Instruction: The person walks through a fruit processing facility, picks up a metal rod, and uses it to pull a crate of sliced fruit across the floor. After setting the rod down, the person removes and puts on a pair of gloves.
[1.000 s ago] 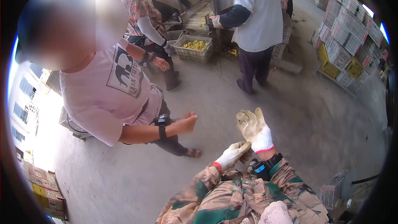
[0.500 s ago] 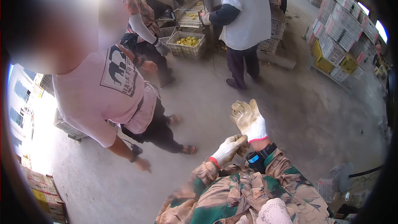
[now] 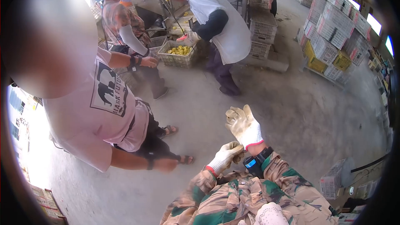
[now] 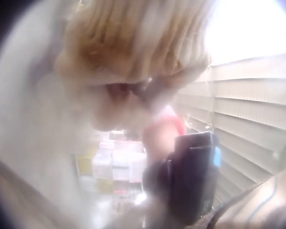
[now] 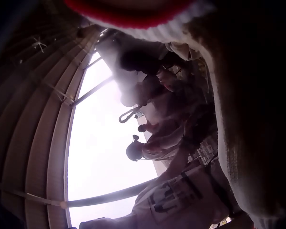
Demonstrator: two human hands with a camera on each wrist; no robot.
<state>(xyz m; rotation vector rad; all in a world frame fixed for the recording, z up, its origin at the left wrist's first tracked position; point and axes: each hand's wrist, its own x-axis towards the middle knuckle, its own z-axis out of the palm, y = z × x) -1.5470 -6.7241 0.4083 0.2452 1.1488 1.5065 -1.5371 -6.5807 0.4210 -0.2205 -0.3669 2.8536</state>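
Both hands wear white knit gloves with tan coated palms, in front of the camouflage-patterned clothing in the head view. My left hand has its fingers curled and pinches the cuff of the right glove at the wrist. Raised just beyond it, my right hand has relaxed, slightly bent fingers and holds nothing. Below that cuff a black wrist device with a blue patch is strapped on. Blurred glove fingers fill the top of the left wrist view, and the right glove looms dark in the right wrist view.
A person in a pink T-shirt stands close on the left. Beyond, workers stand at a metal machine, near a crate of yellow fruit pieces. Stacked crates rise at the right, and another crate stands nearby at lower right.
The person in pink has lowered a forearm. The worker in the white shirt has bent toward the fruit crate. My hands keep nearly the same pose, while the head view has shifted slightly.
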